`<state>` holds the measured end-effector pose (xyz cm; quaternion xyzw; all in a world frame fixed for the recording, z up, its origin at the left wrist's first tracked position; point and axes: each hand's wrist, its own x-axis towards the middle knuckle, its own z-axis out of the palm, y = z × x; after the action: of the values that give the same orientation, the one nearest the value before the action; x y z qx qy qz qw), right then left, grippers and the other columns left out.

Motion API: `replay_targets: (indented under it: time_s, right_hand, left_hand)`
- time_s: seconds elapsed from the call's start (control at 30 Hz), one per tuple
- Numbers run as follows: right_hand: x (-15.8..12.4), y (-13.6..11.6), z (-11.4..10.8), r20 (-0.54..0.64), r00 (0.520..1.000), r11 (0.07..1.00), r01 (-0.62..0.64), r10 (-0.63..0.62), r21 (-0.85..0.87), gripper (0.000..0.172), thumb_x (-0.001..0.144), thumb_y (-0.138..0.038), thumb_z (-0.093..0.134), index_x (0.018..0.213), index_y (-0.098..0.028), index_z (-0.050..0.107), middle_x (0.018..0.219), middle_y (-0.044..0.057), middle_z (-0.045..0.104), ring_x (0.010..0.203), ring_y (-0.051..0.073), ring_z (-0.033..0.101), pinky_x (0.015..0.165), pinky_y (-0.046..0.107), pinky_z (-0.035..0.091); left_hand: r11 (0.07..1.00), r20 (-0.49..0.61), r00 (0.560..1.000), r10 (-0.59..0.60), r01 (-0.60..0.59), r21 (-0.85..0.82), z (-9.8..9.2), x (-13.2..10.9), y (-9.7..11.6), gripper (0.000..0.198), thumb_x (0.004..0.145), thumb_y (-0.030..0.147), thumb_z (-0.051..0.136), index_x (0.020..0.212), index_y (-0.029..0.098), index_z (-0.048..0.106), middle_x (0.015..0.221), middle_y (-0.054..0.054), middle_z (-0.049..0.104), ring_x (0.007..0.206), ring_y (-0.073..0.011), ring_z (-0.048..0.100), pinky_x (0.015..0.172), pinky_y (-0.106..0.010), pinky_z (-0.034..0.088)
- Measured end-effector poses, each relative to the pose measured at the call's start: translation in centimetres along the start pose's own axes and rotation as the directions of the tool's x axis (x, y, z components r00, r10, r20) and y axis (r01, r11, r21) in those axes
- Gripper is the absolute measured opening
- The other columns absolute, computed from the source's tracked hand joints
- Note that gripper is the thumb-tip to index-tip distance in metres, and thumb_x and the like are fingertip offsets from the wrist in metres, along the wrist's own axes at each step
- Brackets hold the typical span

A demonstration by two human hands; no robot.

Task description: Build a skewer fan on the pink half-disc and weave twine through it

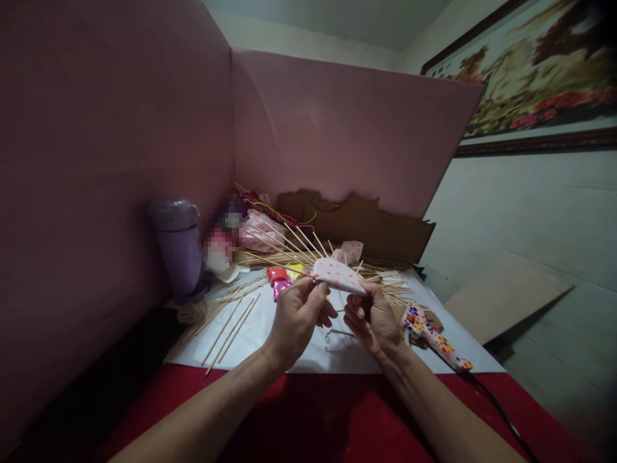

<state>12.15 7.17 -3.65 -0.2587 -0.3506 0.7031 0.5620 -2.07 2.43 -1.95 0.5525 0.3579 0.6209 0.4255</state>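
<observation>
Between my two hands, above the white sheet, is a rounded piece of pale pink fabric with red dots (337, 273). Thin wooden sticks (299, 239) fan out from its far edge. My left hand (303, 307) pinches the left end of the fabric piece between thumb and fingers. At its right end, my right hand (373, 312) grips it with the fingers curled underneath. What lies under the fabric at the fingertips is partly hidden.
Loose sticks (236, 328) lie left on the white sheet (207, 350). Small colourful packets (277, 276) sit behind my left hand. A flower-patterned glue gun (436, 335) with a black cord lies right. A purple flask (178, 251) stands left; torn cardboard (357, 225) and pink panels (337, 128) bound the back.
</observation>
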Motion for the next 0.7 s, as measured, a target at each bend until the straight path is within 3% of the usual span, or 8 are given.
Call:
replay_targets:
  time_s: [0.2,0.47,0.57,0.7]
  right_hand:
    - [0.0,0.1,0.0,0.048,0.999,1.000,0.010,-0.011,0.021,0.033,0.074,-0.033,0.056,0.046,-0.015,0.051,0.033,-0.006,0.040,0.025,0.003,0.022,0.027,0.014,0.018]
    - [-0.1,-0.3,0.1,0.195,0.980,0.990,-0.062,0.037,0.124,0.034,0.078,-0.034,0.055,0.049,-0.017,0.049,0.033,-0.008,0.038,0.025,0.003,0.018,0.026,0.014,0.017]
    - [-0.2,-0.5,0.1,0.225,0.974,0.989,-0.067,0.035,0.135,0.034,0.079,-0.035,0.054,0.050,-0.017,0.048,0.033,-0.008,0.039,0.024,0.003,0.018,0.026,0.014,0.017]
    - [0.1,-0.3,-0.1,0.228,0.970,0.982,-0.123,0.089,0.142,0.034,0.077,-0.033,0.056,0.049,-0.018,0.047,0.031,-0.008,0.039,0.024,0.003,0.017,0.025,0.014,0.016]
  left_hand:
    - [0.991,0.010,0.996,0.086,-0.086,0.107,0.2,-0.6,0.3,0.030,0.086,0.042,0.051,0.073,0.015,0.058,0.060,-0.003,0.066,0.048,-0.0113,0.058,0.048,-0.022,0.046]
    - [0.959,0.078,0.971,0.226,-0.236,0.159,0.3,-0.9,0.3,0.019,0.085,0.033,0.056,0.090,0.017,0.063,0.072,-0.003,0.067,0.062,-0.0145,0.062,0.056,-0.025,0.048]
    - [0.981,0.034,0.984,0.173,-0.175,0.085,0.1,-0.5,0.1,0.018,0.082,0.032,0.059,0.090,0.017,0.062,0.078,-0.005,0.069,0.064,-0.0141,0.063,0.055,-0.024,0.047]
    - [0.993,-0.076,0.991,0.113,-0.114,-0.014,-0.1,0.1,0.2,0.015,0.078,0.030,0.063,0.084,0.017,0.058,0.070,-0.001,0.065,0.061,-0.0132,0.062,0.048,-0.021,0.044]
